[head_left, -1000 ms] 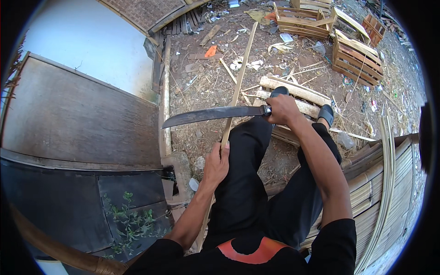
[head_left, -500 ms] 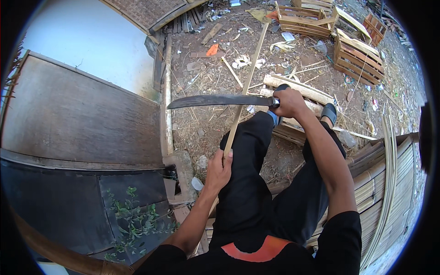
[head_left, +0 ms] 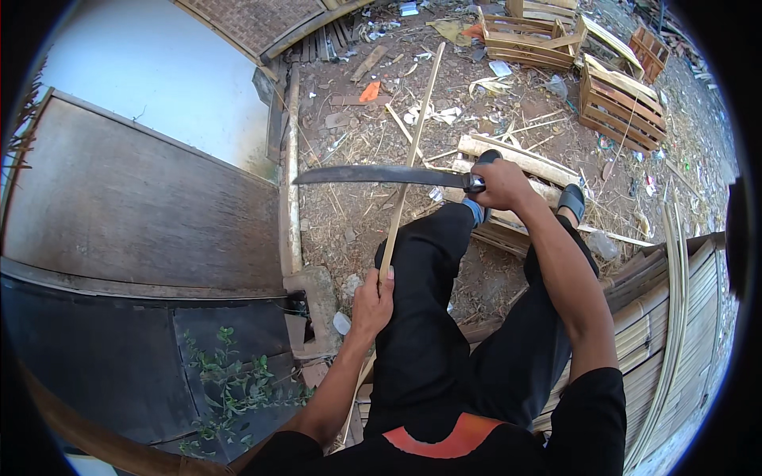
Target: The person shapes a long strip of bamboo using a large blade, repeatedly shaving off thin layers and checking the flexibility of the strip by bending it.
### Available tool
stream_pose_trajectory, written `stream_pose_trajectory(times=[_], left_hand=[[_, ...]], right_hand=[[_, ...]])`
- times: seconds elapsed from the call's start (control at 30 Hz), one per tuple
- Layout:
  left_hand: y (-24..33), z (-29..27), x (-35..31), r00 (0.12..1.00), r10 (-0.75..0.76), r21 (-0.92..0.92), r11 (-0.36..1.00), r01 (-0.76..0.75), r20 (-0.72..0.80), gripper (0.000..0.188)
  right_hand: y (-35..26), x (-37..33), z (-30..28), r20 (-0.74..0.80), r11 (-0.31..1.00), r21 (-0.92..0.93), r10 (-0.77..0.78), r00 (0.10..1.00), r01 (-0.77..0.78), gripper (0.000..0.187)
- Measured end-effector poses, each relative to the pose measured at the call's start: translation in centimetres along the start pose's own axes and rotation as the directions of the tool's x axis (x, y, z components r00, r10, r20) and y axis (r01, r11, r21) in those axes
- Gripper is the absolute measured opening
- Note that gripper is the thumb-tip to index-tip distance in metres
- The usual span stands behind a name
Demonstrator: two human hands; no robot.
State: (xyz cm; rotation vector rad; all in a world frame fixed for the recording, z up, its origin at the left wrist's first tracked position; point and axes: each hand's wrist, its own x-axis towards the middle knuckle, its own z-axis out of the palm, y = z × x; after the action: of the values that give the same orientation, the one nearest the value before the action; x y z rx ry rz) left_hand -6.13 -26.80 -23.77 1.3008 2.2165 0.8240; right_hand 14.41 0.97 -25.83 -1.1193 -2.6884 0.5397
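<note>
My left hand [head_left: 371,305] is closed around the lower part of a long, thin bamboo strip [head_left: 417,127], beside my left thigh. The strip slants up and slightly right, its far end over the littered ground. In my right hand [head_left: 506,188] is the handle of a machete, gripped above my left foot. Its long dark blade [head_left: 361,174] points left, nearly level, and crosses the strip in the picture. Whether blade and strip touch, I cannot tell. Below my left hand, the strip's lower end is mostly hidden by my hand and arm.
Slatted wooden crates [head_left: 623,103] stand at the far right. Split wood pieces [head_left: 524,159] lie by my feet. A bamboo bench [head_left: 659,333] with long thin strips [head_left: 677,278] is to my right. On the left are a wooden panel [head_left: 151,198] and a leafy plant [head_left: 230,381].
The bamboo strip's far end has swung left, and my left hand has shifted slightly left and down with it. My right hand and the machete have barely moved.
</note>
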Motion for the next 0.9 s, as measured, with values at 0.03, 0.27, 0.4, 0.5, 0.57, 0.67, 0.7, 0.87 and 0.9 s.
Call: stream_pose_trajectory(times=[0.03,0.27,0.4,0.5,0.57,0.67,0.7,0.87,0.9], left_hand=[[0.0,0.0,0.2,1.0,0.013,0.014,1.0,-0.013,0.009,0.037],[-0.3,0.6,0.5,0.999,-0.025,0.005,1.0,0.025,-0.047,0.036],[-0.1,1.1,1.0,0.999,-0.019,0.056,0.998,0.022,-0.051,0.037],[0.0,1.7,1.0,0.998,-0.022,0.064,0.998,0.025,-0.059,0.039],[0.2,1.8,0.9,0.995,0.023,0.064,0.998,-0.017,-0.093,0.041],[0.1,1.7,1.0,0.996,0.031,0.073,0.997,-0.025,-0.086,0.041],[0.2,1.7,1.0,0.996,0.029,0.073,0.997,-0.023,-0.086,0.041],[1.3,2.2,1.0,0.989,0.098,0.021,0.995,-0.096,-0.109,0.042],[1.7,2.1,1.0,0.989,0.102,0.023,0.995,-0.1,-0.106,0.042]], right_hand=[[-0.2,0.1,-0.1,-0.009,0.998,-0.054,-0.037,0.999,0.037,0.023],[-3.1,-0.4,0.5,0.181,0.992,-0.087,-0.073,0.981,0.09,0.027],[-2.9,-0.4,1.5,0.146,0.997,-0.045,-0.053,0.988,0.06,0.027],[-1.6,-0.8,2.2,0.041,0.993,-0.002,-0.122,0.992,0.122,0.041],[-1.7,-1.4,1.6,0.069,0.992,0.045,-0.12,0.99,0.117,0.049],[-2.3,-2.6,0.3,0.087,0.988,0.11,-0.122,0.989,0.113,0.06],[-2.3,-2.9,0.0,0.073,0.985,0.13,-0.12,0.99,0.11,0.062],[-2.2,-3.9,-1.3,0.054,0.987,0.121,-0.111,0.992,0.104,0.061],[-2.1,-4.1,-1.5,0.04,0.987,0.12,-0.11,0.993,0.104,0.06]])
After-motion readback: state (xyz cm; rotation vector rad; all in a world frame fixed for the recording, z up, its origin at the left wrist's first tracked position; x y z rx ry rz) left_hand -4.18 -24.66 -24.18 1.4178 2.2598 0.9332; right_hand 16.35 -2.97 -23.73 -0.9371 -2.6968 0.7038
